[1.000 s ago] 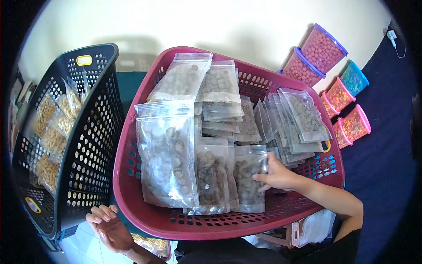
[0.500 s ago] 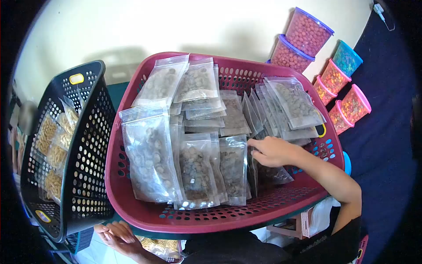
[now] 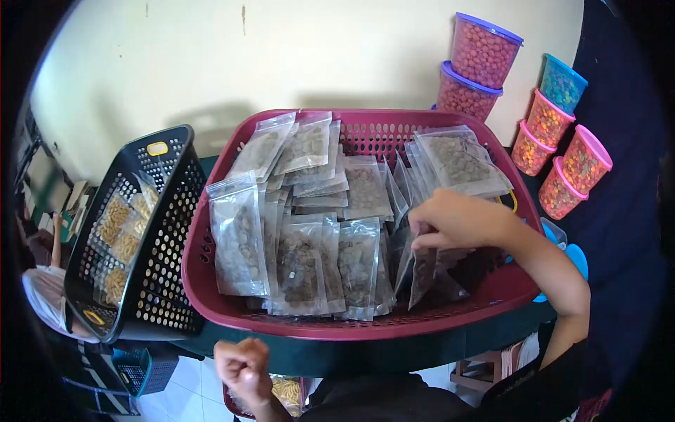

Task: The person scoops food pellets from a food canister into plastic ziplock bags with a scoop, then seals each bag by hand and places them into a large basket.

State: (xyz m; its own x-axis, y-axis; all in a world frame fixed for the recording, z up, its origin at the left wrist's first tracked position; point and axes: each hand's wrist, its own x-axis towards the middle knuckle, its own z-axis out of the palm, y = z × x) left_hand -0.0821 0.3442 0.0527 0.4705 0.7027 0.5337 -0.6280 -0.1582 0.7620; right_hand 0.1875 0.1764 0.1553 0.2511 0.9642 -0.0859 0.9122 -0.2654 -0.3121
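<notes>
A wide maroon plastic basket holds rows of clear zip pouches filled with small greyish-brown round pieces. My right hand reaches into its right half. Its fingers are pinched on the top of a pouch, which hangs upright and seen nearly edge-on. More pouches stand just left of it, and one lies partly hidden behind my hand. My left hand is curled into a loose fist in front of the table's near edge, apart from the basket, with nothing visible in it.
A black basket with bags of pale snacks stands at left. Lidded tubs of pink balls and colourful pieces are stacked at right. Another person's white sleeve shows at far left. Below is a bin of yellowish snacks.
The right hand has raised a pouch slightly and turned it edge-on. My left hand has risen and its fingers have curled tighter. The camera view has shifted.
</notes>
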